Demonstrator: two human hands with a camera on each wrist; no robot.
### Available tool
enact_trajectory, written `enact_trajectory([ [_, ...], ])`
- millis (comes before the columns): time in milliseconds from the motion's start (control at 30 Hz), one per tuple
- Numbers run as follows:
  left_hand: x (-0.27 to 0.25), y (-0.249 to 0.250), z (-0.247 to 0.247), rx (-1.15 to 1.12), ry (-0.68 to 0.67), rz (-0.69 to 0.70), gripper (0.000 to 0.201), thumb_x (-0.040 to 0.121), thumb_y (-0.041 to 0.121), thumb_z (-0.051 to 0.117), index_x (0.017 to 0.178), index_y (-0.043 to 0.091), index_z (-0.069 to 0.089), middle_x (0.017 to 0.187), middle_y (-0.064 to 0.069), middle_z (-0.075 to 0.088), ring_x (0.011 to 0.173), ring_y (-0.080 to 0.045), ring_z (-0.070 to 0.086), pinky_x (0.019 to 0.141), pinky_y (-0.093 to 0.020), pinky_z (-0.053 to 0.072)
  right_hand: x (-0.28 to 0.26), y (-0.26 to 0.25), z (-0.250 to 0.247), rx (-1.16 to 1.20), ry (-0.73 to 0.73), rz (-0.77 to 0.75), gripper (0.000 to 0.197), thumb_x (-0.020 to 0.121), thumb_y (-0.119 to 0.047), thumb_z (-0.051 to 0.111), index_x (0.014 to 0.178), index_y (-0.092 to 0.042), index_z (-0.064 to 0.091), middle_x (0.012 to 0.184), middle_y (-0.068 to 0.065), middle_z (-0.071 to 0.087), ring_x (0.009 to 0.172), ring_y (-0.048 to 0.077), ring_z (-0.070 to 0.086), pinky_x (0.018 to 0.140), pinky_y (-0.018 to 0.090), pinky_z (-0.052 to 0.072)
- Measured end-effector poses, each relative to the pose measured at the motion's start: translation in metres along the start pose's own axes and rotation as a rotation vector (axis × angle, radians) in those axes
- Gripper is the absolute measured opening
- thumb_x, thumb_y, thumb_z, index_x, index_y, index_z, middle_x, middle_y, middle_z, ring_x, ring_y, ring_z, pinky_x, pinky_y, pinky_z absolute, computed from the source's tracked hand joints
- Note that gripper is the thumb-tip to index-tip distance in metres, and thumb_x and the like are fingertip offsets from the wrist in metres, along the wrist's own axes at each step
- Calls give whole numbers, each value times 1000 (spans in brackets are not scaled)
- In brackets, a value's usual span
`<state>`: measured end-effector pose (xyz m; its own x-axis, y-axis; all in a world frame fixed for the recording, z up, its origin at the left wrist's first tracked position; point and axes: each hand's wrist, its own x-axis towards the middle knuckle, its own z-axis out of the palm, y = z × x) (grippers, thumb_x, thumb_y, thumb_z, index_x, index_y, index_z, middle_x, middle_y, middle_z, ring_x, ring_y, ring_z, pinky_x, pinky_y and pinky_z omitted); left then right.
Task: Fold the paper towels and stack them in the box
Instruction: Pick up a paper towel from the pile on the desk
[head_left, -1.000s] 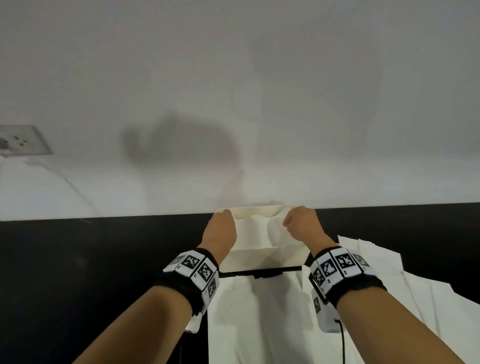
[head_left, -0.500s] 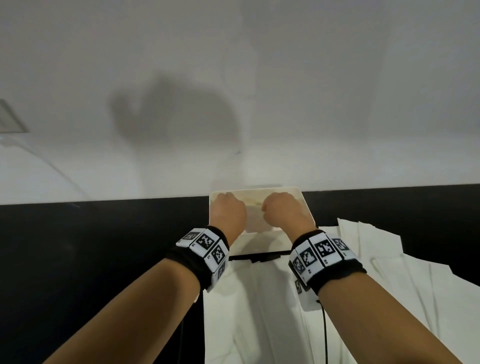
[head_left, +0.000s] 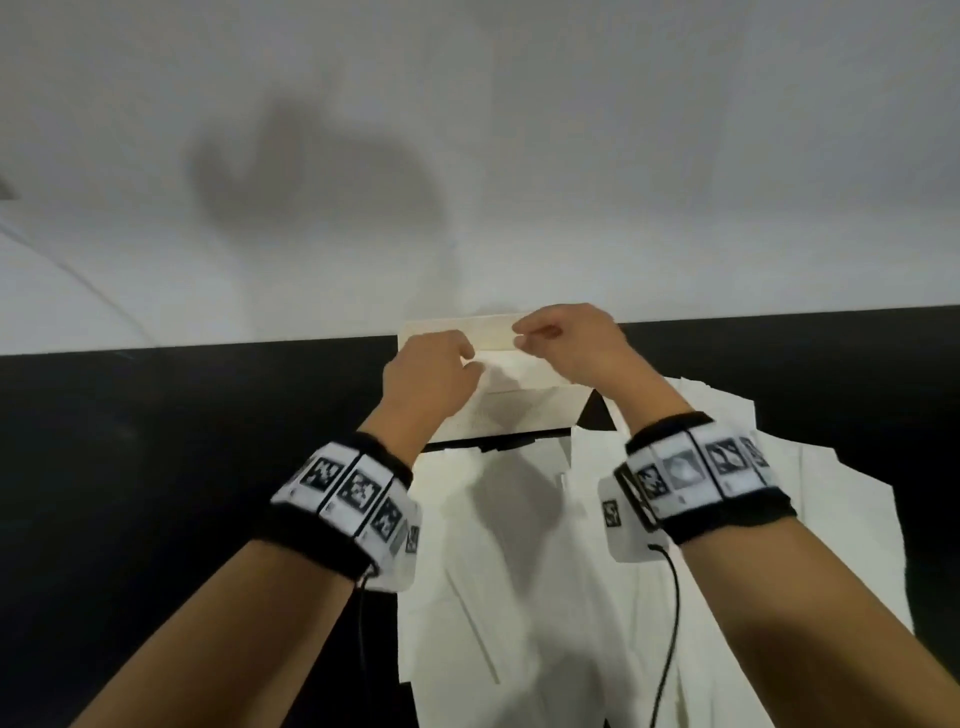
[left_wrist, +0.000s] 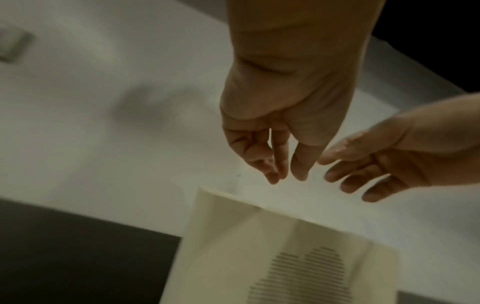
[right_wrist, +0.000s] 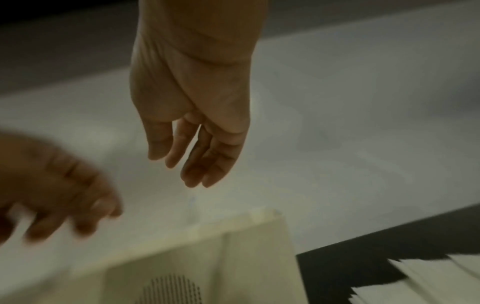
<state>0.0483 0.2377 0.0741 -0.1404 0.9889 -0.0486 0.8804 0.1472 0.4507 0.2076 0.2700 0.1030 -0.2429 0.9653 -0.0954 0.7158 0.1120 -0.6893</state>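
Hands (head_left: 431, 379) (head_left: 566, 345) hang loose-fingered, holding nothing above the box (head_left: 511, 415); you've got unfolded towels (head_left: 519, 571) waiting just in front of it.

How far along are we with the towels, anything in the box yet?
One folded towel appears to lie in the box; how many lie under it cannot be told. Both the left hand and right hand hang open above it, holding nothing. Left: the unfolded towels spread on the black table.
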Motion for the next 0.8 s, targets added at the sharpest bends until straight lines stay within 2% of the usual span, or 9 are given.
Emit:
enact_trajectory([
  [67, -28, -9, 2, -147, -20, -56, 30, 89, 40, 55, 115, 25, 61, 117, 4, 63, 110, -18, 57, 91, -32, 49, -30, 11, -12, 180, 60, 52, 18, 88, -28, 64, 104, -26, 69, 93, -12, 64, 87, 8, 60, 87, 21, 47],
  [133, -56, -21, 11, -211, -103, -115, 32, 88, 41, 58, 114, 23, 61, 117, 3, 64, 106, -16, 59, 85, -25, 48, -61, 28, -13, 275, 77, 127, 12, 87, -22, 66, 98, -23, 70, 81, -9, 65, 73, 8, 61, 76, 23, 51],
  [200, -83, -31, 25, -217, -199, -178, 34, 87, 41, 60, 114, 21, 62, 118, 2, 63, 104, -13, 58, 79, -19, 42, -89, 46, -1, 300, 31, 216, 9, 86, -18, 66, 95, -19, 69, 83, -5, 67, 68, 9, 61, 65, 20, 50],
  [367, -139, -51, 50, -208, -333, -330, 45, 87, 42, 62, 123, 17, 56, 124, -1, 57, 93, -10, 51, 76, -20, 40, -145, 71, 54, 265, -216, 357, 4, 87, -18, 65, 89, -19, 69, 86, -3, 69, 66, 8, 63, 56, 15, 49],
  [533, -176, -62, 65, -55, -452, -319, 73, 81, 44, 68, 139, 12, 38, 136, -6, 45, 120, -20, 48, 89, -26, 42, -187, 64, 92, 134, -464, 460, 13, 88, -23, 64, 86, -11, 65, 80, 3, 68, 62, 14, 64, 57, 23, 54],
  [600, -184, -62, 69, -8, -465, -302, 81, 76, 46, 71, 140, 13, 34, 135, -6, 42, 127, -23, 36, 96, -30, 39, -201, 61, 102, 79, -485, 479, 15, 85, -27, 67, 81, -13, 62, 85, 7, 70, 70, 18, 66, 64, 27, 55],
  [667, -187, -61, 70, 9, -473, -311, 81, 73, 47, 73, 137, 15, 35, 130, -5, 44, 126, -23, 31, 94, -31, 38, -212, 59, 109, 32, -445, 455, 16, 82, -27, 69, 79, -13, 61, 84, 7, 67, 73, 20, 63, 64, 26, 54],
  [733, -189, -59, 70, 26, -481, -330, 78, 72, 48, 74, 133, 14, 39, 125, -5, 44, 123, -23, 31, 88, -28, 37, -220, 59, 114, 10, -396, 416, 22, 79, -22, 71, 92, -8, 62, 79, 1, 59, 73, 17, 58, 57, 20, 47],
  [800, -190, -57, 68, 74, -501, -335, 77, 74, 52, 70, 133, 13, 42, 127, -6, 45, 122, -24, 32, 87, -28, 36, -226, 58, 120, -22, -356, 394, 36, 73, -22, 75, 102, -11, 57, 81, -6, 53, 79, 12, 54, 57, 16, 40],
])
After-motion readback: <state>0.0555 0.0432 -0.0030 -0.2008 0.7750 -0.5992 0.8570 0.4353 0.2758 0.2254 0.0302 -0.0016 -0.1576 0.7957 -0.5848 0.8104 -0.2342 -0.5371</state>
